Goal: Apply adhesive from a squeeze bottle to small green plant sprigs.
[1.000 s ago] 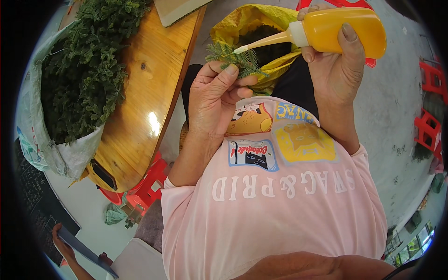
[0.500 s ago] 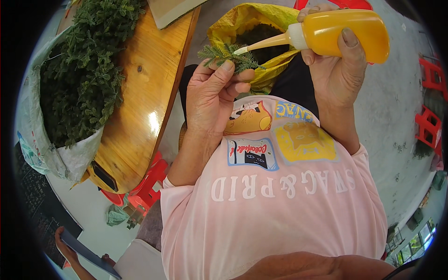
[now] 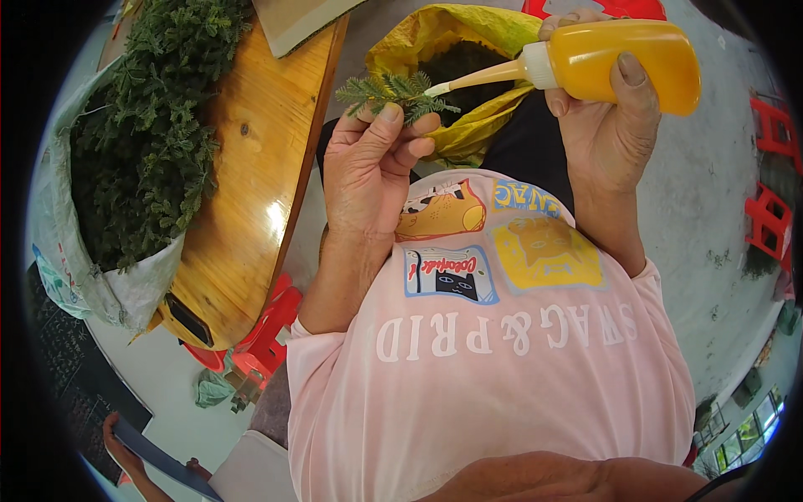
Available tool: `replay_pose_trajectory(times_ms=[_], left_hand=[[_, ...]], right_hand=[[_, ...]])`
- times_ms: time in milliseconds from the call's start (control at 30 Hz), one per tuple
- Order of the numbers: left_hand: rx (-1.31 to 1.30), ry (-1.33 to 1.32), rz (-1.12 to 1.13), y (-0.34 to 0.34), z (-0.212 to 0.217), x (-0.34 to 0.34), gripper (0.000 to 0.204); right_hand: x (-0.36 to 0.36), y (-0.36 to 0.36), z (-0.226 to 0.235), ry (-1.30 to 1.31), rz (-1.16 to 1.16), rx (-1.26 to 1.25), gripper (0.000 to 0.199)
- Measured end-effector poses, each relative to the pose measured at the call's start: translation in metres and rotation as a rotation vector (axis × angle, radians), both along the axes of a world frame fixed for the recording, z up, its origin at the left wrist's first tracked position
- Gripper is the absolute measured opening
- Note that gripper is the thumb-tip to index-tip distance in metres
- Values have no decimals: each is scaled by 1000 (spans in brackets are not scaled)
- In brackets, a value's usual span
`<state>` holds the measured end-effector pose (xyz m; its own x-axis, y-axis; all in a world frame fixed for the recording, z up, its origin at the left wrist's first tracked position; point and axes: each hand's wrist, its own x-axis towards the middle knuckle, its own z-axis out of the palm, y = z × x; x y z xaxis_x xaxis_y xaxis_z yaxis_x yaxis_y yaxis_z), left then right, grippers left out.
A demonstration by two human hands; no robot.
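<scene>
Pinched between the thumb and fingers of my left hand (image 3: 368, 163) is a small green fir sprig (image 3: 397, 90), its needles fanning out past the fingertips. My right hand (image 3: 615, 125) grips a yellow squeeze bottle (image 3: 627, 63) lying nearly on its side. The bottle's long, pale nozzle (image 3: 481, 77) points left, and its whitish tip is at the sprig, touching or very close to it. Beneath both hands, an open yellow woven sack (image 3: 393, 50) holds dark contents that I cannot make out clearly.
On the left, a wooden table (image 3: 268, 159) carries a white sack (image 3: 63, 209) full of green sprigs, a cardboard piece (image 3: 297, 21) and a dark phone (image 3: 186, 320). Red stools (image 3: 768, 222) stand at the right; another person's hand (image 3: 121, 443) shows lower left.
My left hand has shifted slightly left and up with the sprig. The nozzle tip has slid a little to the right, and the bottle has barely moved.
</scene>
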<state>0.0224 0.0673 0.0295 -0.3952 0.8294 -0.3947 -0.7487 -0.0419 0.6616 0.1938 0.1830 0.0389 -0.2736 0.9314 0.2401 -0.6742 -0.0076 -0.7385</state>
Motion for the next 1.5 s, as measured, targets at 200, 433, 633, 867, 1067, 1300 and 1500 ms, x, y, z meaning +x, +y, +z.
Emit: replay_pose_trajectory(times_ms=[200,433,633,867,1067,1300,1500], left_hand=[[-10,2,12,1,1,0,7],[-11,24,55,2,0,-1,7],[-5,20,45,4,-2,-3,6],[-52,24,-63,2,-2,3,7],[-90,36,-187,0,-2,3,7],[-105,26,-191,2,-4,5,6],[-110,32,-217,3,-9,4,8]], right_hand=[[6,0,3,-115,17,36,33],[12,6,-4,-55,-9,-25,37],[20,8,-5,-60,34,-58,43],[16,11,1,91,75,-127,42],[4,7,-6,0,-95,19,36],[3,2,-14,-18,29,-61,38],[-2,1,-5,-13,31,-148,37]])
